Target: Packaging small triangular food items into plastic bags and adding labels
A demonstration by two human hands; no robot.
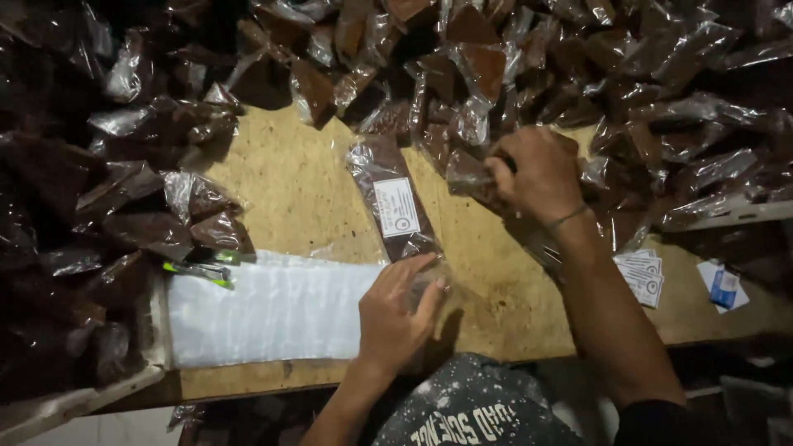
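Pressing the open end of a long clear packet (395, 206) flat to the bench with the left hand (396, 318): palm down, fingers spread over the plastic, so a press and not a pinch. The packet lies lengthwise on the chipboard bench (289, 190), holds a dark brown slab and already carries a white label (397, 207) on its face.

The right hand (541, 175) is further back at the edge of the heap, fingers curled tight round another brown-filled bag (469, 175); it looks like a closed grip on that bag.

Progress, as a judgement: well along. A large heap of filled bags (512, 74) banks the back and both sides of the bench, so most pieces appear bagged. Only the one packet under the left hand shows a label, so labelling or closing looks like the stage in hand, with much of the heap left. A small stack of white labels (643, 277) sits to the right, near the forearm.

Materials:
- Film: thin, glossy, crinkled, catches highlights.
- Contents: matte dark brown, flat slabs and wedge-like pieces; kind cannot be told.
- Bench: rough pale chipboard, speckled.
- White ribbed sheet (273, 310) left of the left hand: soft-looking, fine ridges.
- Green-and-white pen-like object (198, 271) at the sheet's top-left corner; too blurred to name.
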